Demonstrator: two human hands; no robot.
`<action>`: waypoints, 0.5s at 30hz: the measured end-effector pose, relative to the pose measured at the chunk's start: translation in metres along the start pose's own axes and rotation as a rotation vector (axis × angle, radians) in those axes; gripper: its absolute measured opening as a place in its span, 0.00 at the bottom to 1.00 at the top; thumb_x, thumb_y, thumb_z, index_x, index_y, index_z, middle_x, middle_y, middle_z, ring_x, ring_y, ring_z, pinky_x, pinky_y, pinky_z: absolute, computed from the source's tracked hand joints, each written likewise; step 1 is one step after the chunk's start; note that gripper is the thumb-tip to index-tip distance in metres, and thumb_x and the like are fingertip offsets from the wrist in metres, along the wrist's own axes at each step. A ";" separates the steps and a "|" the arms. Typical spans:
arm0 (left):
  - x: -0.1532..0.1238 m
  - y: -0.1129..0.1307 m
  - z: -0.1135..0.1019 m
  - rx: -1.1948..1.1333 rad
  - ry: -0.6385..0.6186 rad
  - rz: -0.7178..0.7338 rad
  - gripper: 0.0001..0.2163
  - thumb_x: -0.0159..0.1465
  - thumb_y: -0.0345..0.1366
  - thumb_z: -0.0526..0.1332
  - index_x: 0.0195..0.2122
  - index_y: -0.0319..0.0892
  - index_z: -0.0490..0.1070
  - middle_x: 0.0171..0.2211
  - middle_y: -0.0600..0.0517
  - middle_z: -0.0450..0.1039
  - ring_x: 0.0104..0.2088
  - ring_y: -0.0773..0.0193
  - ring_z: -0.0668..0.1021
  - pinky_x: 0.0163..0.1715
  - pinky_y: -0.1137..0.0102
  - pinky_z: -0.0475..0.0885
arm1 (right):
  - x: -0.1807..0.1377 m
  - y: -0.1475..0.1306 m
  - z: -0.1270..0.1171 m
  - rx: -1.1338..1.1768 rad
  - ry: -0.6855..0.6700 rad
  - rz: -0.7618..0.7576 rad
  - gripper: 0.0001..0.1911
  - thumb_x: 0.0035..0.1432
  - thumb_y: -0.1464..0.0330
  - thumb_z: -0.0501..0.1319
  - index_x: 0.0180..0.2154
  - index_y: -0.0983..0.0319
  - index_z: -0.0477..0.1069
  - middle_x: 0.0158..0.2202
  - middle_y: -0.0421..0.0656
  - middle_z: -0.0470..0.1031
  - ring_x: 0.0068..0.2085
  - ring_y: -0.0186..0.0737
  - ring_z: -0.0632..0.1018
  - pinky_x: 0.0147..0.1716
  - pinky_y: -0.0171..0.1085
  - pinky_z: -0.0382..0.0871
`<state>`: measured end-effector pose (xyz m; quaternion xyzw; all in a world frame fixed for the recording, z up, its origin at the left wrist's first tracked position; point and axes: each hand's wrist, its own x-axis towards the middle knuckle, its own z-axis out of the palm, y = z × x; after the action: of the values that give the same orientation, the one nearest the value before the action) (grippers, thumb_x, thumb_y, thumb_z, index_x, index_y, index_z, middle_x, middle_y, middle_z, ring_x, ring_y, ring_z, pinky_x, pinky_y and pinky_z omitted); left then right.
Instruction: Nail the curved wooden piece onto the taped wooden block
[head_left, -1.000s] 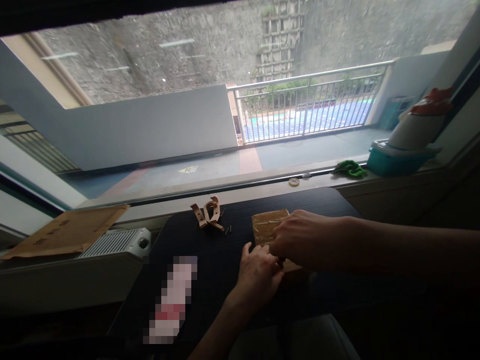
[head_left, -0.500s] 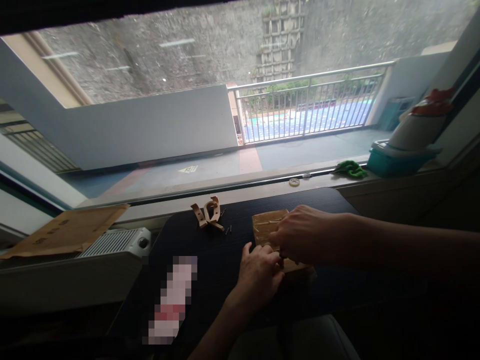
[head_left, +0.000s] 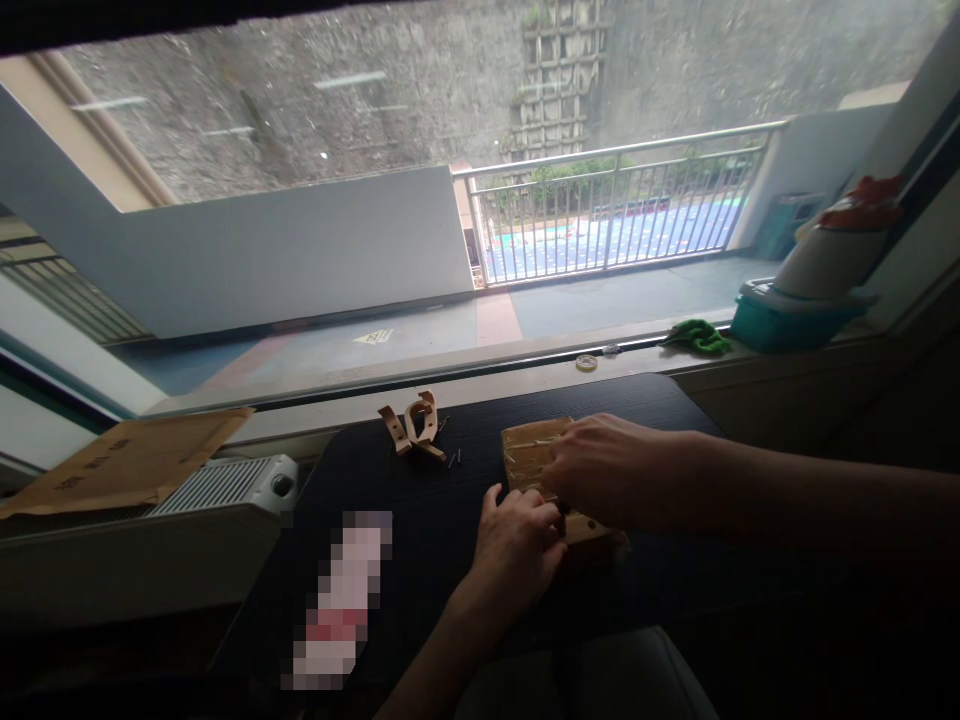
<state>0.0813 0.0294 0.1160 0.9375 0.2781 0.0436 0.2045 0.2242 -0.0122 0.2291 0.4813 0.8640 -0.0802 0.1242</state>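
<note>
A tan wooden block (head_left: 529,452) lies on a black table (head_left: 420,510) below a window. My left hand (head_left: 517,550) rests closed against the block's near left side, steadying it. My right hand (head_left: 600,470) reaches in from the right and covers most of the block, its fingers curled down in a pinch; what they hold is hidden. A lighter wooden edge (head_left: 596,535) shows under the right hand.
Small curved wooden pieces (head_left: 414,425) with loose screws lie at the table's far left. A blurred-out object (head_left: 341,600) lies near left. A radiator (head_left: 217,485) and cardboard (head_left: 112,460) sit left; a teal tub (head_left: 799,315), green cord (head_left: 701,337) and tape roll (head_left: 586,362) line the sill.
My right hand has drawn slightly up and left over the block, baring more of its lower right edge. The left hand has stayed put.
</note>
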 end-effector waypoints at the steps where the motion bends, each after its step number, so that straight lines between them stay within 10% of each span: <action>1: 0.000 0.001 -0.001 0.000 0.003 -0.001 0.06 0.57 0.34 0.59 0.35 0.47 0.73 0.41 0.51 0.74 0.47 0.56 0.72 0.55 0.49 0.51 | 0.001 -0.002 -0.002 -0.019 -0.004 0.017 0.05 0.50 0.79 0.58 0.26 0.66 0.70 0.26 0.43 0.73 0.29 0.39 0.73 0.24 0.35 0.55; 15: 0.000 0.004 -0.001 0.017 0.013 -0.015 0.06 0.57 0.33 0.58 0.35 0.45 0.73 0.42 0.50 0.75 0.47 0.55 0.73 0.55 0.50 0.53 | 0.003 -0.005 0.003 -0.004 0.006 -0.031 0.03 0.50 0.76 0.60 0.29 0.66 0.72 0.30 0.44 0.74 0.35 0.39 0.74 0.27 0.35 0.58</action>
<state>0.0831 0.0262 0.1184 0.9369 0.2867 0.0455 0.1949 0.2184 -0.0129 0.2257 0.4679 0.8718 -0.0792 0.1214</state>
